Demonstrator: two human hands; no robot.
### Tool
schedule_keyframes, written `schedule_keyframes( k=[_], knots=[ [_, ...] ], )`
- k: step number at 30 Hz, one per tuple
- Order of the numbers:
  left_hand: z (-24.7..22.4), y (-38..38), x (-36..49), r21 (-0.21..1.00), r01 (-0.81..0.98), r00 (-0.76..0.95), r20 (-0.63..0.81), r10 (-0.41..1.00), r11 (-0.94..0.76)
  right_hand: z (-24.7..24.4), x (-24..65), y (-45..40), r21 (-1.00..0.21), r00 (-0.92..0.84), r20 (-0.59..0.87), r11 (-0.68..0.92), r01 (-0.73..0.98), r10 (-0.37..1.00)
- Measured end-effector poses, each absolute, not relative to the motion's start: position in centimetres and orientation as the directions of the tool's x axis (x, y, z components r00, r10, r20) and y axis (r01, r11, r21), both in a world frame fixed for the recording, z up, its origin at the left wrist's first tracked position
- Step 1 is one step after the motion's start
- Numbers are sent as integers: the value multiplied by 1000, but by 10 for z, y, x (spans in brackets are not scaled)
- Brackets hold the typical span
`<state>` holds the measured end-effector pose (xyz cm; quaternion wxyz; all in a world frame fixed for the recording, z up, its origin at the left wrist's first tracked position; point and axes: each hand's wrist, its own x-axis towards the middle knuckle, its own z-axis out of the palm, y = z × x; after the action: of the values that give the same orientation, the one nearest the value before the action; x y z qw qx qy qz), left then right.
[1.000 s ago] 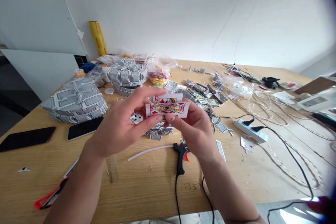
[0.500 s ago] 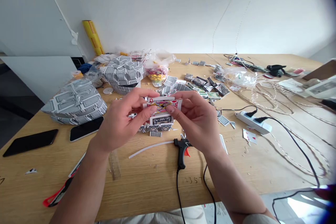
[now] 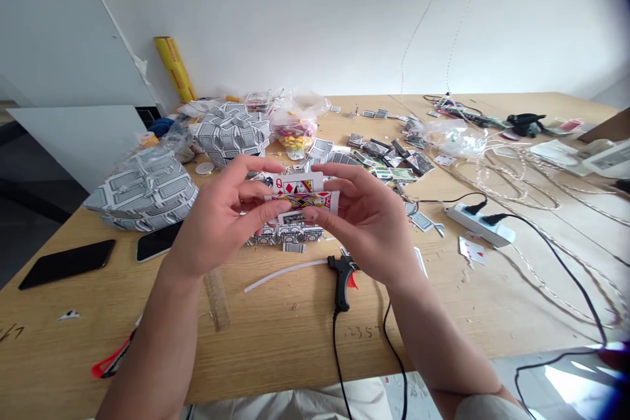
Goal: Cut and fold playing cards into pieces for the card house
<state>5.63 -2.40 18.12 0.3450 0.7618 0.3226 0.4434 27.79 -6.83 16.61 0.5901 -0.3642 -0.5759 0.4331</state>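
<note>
Above the wooden table [image 3: 275, 354], a red queen card [image 3: 304, 199] is pinched between thumb and fingers by the left hand [image 3: 211, 223] and the right hand [image 3: 371, 230].

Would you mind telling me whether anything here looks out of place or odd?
Two things: digits are scribbled on the table near its front edge, where writing seems odd, and a small pointed scrap lies on its own in front of the leftmost phone, as if dropped.
</note>
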Motion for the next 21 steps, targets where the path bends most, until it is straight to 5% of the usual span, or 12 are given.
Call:
schedule_keyframes(
  k=[21],
  knots=[
    [178,-21,52,850,174,509,355,784,-497,163,274,-66,-910,-7,407,405,-89,913]
  ],
)
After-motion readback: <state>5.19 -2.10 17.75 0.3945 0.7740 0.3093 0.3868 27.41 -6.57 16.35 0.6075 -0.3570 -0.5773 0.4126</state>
